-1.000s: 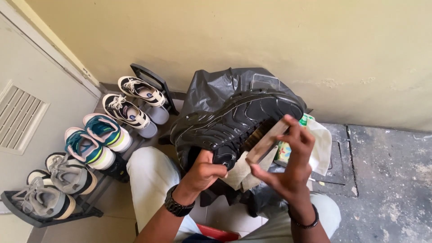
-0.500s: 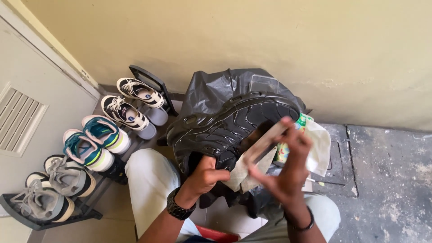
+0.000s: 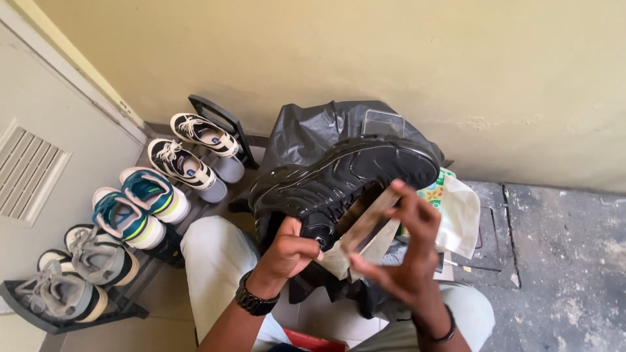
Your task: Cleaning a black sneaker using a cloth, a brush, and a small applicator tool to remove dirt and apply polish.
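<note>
The left hand [image 3: 287, 251] was closed around the heel end of a glossy black moulded sneaker [image 3: 342, 179], holding it above the lap. The sneaker's long axis ran from this hand up and to the right. The right hand [image 3: 407, 257], the nearer one to the shoe's middle, gripped a flat wooden-backed brush [image 3: 368, 218] between thumb and fingers, its bristles touching the shoe's side. A crumpled black plastic bag [image 3: 313, 127] lay behind.

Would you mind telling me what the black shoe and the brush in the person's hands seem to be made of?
Black shoe: glossy synthetic or polished leather, judging by bright highlights on its ribbed surface. Brush: pale matte block, probably wood; dark bristles, material unclear.
</note>
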